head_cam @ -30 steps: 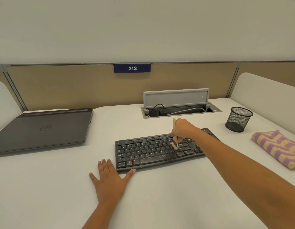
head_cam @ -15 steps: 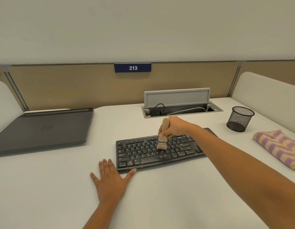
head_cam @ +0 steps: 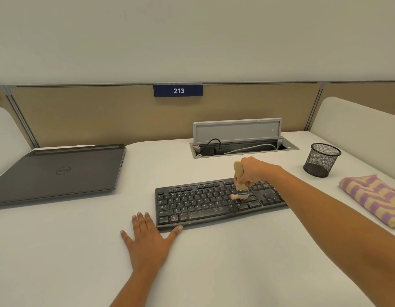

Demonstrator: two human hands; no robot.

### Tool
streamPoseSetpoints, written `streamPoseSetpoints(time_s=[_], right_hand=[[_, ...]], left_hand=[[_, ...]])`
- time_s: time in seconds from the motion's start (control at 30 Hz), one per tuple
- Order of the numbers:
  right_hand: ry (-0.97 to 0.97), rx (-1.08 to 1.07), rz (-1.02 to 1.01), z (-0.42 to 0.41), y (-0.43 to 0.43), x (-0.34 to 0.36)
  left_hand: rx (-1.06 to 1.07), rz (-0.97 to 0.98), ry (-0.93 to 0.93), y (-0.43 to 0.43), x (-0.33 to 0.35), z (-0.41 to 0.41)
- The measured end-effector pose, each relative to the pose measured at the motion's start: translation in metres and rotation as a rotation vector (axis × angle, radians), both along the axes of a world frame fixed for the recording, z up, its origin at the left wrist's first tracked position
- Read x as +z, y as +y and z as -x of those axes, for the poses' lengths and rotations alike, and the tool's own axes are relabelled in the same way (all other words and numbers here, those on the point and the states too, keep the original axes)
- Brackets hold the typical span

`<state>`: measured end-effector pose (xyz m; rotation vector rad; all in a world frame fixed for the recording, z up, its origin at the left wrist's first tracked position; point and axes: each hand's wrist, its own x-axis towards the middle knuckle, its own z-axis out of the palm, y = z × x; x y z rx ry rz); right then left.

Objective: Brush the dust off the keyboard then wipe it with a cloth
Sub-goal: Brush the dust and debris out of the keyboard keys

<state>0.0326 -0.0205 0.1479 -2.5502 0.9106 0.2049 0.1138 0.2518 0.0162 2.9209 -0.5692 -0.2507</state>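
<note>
A black keyboard (head_cam: 203, 202) speckled with pale dust lies on the white desk (head_cam: 81, 251). My right hand (head_cam: 254, 171) grips the wooden handle of a small paintbrush (head_cam: 239, 185), whose bristles press on the keys right of the keyboard's middle. My left hand (head_cam: 147, 242) lies flat on the desk with fingers spread, its thumb tip touching the keyboard's front left edge. A folded purple and yellow striped cloth (head_cam: 373, 200) rests at the right, apart from both hands.
A closed dark laptop (head_cam: 57, 173) lies at the left. Behind the keyboard is an open cable hatch (head_cam: 243, 147) with its grey lid raised. A black mesh pen cup (head_cam: 321, 160) stands at the right, behind the cloth. A beige partition bounds the back.
My right hand swept the brush left across the keys, then back right to where it is now. My left hand has stayed flat on the desk.
</note>
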Motion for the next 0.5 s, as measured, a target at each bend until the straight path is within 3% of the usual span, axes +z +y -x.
streamPoseSetpoints(time_s=[0.23, 0.5], right_hand=[[0.001, -0.078, 0.030, 0.006, -0.003, 0.012], [-0.289, -0.254, 0.120, -0.007, 0.007, -0.003]], left_hand=[[0.003, 0.007, -0.011, 0.000, -0.001, 0.000], [0.004, 0.004, -0.015, 0.001, -0.001, 0.000]])
